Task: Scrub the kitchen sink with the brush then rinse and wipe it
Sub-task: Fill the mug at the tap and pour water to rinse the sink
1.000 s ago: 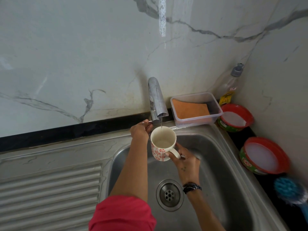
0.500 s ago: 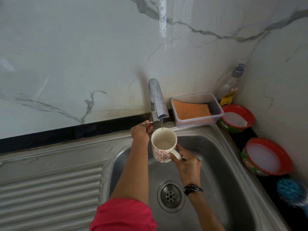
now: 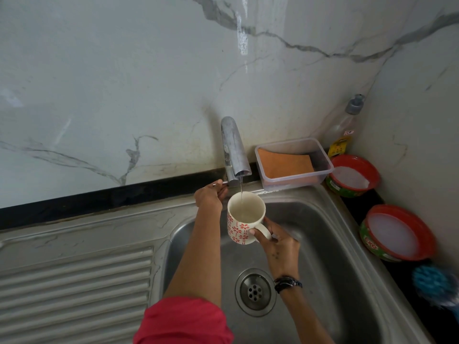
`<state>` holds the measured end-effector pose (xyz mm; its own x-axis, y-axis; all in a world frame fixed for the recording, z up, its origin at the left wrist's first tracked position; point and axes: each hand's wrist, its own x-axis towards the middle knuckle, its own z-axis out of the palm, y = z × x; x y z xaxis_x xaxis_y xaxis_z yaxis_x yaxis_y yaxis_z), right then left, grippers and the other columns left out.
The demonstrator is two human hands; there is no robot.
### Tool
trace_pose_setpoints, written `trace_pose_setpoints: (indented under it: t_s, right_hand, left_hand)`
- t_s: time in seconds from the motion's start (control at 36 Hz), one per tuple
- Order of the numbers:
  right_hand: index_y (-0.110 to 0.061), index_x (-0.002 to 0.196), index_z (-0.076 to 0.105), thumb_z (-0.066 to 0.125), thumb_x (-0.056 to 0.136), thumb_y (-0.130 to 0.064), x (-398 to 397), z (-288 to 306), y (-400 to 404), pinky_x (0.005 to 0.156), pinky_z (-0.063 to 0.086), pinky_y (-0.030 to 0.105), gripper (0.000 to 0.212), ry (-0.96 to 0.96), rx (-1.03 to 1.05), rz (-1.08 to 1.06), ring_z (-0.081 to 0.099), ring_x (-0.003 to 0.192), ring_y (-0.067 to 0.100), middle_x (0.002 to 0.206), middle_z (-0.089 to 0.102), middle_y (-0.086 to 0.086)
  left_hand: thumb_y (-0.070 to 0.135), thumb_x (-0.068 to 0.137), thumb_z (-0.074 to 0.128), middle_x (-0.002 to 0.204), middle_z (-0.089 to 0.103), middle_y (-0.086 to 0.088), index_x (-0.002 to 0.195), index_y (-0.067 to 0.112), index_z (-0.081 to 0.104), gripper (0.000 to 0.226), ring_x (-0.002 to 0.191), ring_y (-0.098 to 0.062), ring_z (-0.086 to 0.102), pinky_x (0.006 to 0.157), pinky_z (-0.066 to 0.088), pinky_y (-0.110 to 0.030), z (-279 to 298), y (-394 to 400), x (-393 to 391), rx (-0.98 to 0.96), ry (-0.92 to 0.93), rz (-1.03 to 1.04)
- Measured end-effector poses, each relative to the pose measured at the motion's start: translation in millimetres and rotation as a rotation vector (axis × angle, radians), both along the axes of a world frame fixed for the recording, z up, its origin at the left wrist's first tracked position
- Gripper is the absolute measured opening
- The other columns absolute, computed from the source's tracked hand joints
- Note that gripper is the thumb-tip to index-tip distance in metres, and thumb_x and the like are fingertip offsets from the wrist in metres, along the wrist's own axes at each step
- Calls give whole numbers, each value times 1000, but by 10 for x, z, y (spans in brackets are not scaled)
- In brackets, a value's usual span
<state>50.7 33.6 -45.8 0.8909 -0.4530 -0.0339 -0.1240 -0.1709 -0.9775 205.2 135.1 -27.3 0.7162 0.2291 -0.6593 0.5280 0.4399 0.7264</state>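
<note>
A steel sink point(image 3: 342, 244) fills the lower middle, with its drain point(image 3: 255, 291) at the bottom. Over the basin my right hand point(image 3: 278, 247) grips the handle of a white mug point(image 3: 244, 217) with red flowers, held upright under the tap point(image 3: 234, 150). A thin stream of water falls into the mug, which holds some water. My left hand point(image 3: 210, 197) pinches the tap's thin lever at the spout's base. The blue-bristled brush point(image 3: 433, 281) lies blurred on the dark counter at the right edge.
A clear plastic box point(image 3: 320, 155) with an orange cloth point(image 3: 283, 165) stands behind the sink's right corner. Two red-rimmed tubs of white soap point(image 3: 352, 175) point(image 3: 395, 234) and a bottle point(image 3: 346, 127) sit along the right wall. The ribbed drainboard point(image 3: 74, 289) lies left.
Both hands stay in place at the tap lever and mug. Water keeps trickling into the mug; the view has shifted slightly.
</note>
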Motion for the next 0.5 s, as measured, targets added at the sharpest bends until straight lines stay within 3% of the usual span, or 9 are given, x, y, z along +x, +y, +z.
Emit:
trace_pose_setpoints:
  t_s: [0.19,0.42,0.5]
  right_hand:
    - [-14,113,67,72,77,-6,-7,31,-4,70,44,-2,38,5,0,-5,61,88,8,96,67,-4]
    - [-15,114,67,72,77,-7,-18,55,-17,74,46,5,38,14,1,8,61,90,8,94,65,-10]
    - [-15,113,67,72,77,-7,-18,50,-21,70,44,-1,37,6,-9,6,61,89,8,93,65,-9]
  left_hand:
    - [-1,82,65,104,67,-23,109,-7,62,28,93,-28,68,84,56,-37,-4,-3,8,4,-7,-13]
    - [-1,82,65,105,67,-21,110,-7,62,28,95,-27,68,85,55,-36,-6,7,0,16,-12,-22]
    - [0,82,65,106,67,-21,111,-7,61,29,95,-27,68,85,55,-36,-4,5,-3,16,-12,-22]
